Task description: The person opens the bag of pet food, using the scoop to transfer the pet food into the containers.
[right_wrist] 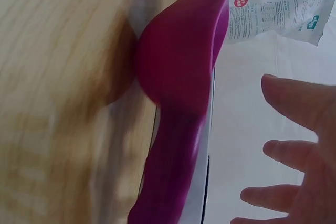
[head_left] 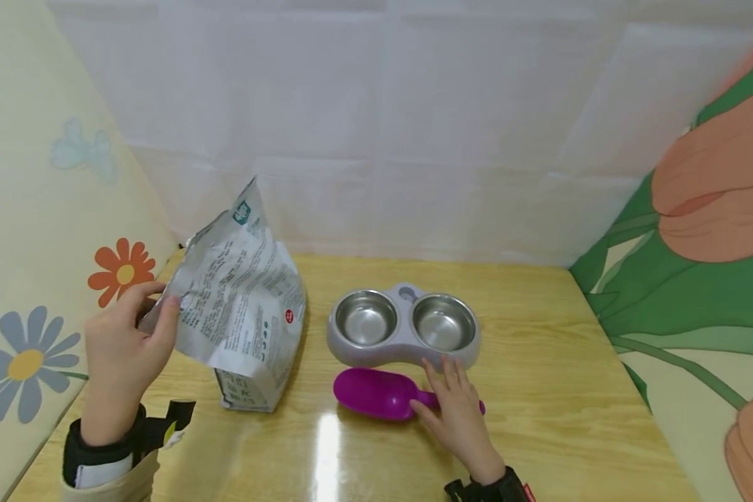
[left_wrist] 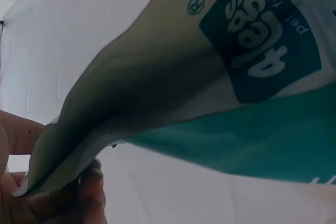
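Note:
My left hand (head_left: 125, 345) pinches the upper left edge of a silver pet food bag (head_left: 241, 300), with the thumb on the near side. The bag stands upright on the table, its top leaning over. In the left wrist view, fingers (left_wrist: 90, 195) grip a folded edge of the bag (left_wrist: 273, 40), which bears a teal label. A purple scoop (head_left: 376, 394) lies on the table, handle to the right. Over that handle hovers my right hand (head_left: 458, 415), fingers spread; in the right wrist view the fingers (right_wrist: 294, 103) stand apart from the scoop (right_wrist: 178, 51).
A grey double bowl stand (head_left: 404, 348) with two steel bowls sits just behind the scoop. The wooden table (head_left: 539, 418) meets a white sheet (head_left: 376, 139) at the back. Patterned cloths hang at left (head_left: 37, 209) and right (head_left: 684, 279).

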`<state>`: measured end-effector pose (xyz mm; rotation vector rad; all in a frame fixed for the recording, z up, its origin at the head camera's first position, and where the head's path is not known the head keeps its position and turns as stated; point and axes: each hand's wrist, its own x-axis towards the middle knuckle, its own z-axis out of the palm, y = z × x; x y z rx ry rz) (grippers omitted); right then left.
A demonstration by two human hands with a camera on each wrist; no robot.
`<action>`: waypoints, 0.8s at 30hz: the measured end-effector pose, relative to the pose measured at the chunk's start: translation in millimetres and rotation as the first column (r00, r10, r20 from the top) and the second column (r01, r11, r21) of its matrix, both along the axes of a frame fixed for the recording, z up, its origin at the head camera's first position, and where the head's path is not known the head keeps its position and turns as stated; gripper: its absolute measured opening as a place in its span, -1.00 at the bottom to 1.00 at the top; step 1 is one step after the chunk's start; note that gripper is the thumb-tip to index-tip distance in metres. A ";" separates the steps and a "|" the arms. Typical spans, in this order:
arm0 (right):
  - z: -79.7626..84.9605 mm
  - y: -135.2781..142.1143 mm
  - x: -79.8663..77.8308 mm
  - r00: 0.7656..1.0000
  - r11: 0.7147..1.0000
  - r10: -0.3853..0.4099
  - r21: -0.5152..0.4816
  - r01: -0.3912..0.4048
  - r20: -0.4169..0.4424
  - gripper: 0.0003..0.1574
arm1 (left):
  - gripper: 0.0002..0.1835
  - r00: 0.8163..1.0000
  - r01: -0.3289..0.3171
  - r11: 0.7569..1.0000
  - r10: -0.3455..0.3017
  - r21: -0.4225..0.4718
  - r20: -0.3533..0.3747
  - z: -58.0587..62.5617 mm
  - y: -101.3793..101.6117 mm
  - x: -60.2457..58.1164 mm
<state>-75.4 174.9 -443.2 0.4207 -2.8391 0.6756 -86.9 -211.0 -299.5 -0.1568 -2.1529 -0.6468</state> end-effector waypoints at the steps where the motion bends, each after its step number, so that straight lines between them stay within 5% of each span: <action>1: 0.6 -0.8 -0.9 1.000 1.000 0.004 -0.002 -0.004 -0.007 -0.19 | -0.78 1.000 0.005 1.000 -0.005 -0.010 0.000 -0.6 1.6 -1.2; 13: 27.7 -39.4 -28.6 0.958 0.976 0.149 -0.120 -0.182 -0.244 -0.54 | -0.83 0.999 0.028 0.994 -0.026 -0.107 0.024 -5.7 17.8 -4.4; 24: 76.6 -100.3 -60.2 0.907 0.882 0.348 -0.247 -0.402 -0.236 -0.73 | -0.82 0.997 0.073 0.970 -0.070 -0.231 0.020 -5.7 22.0 -2.0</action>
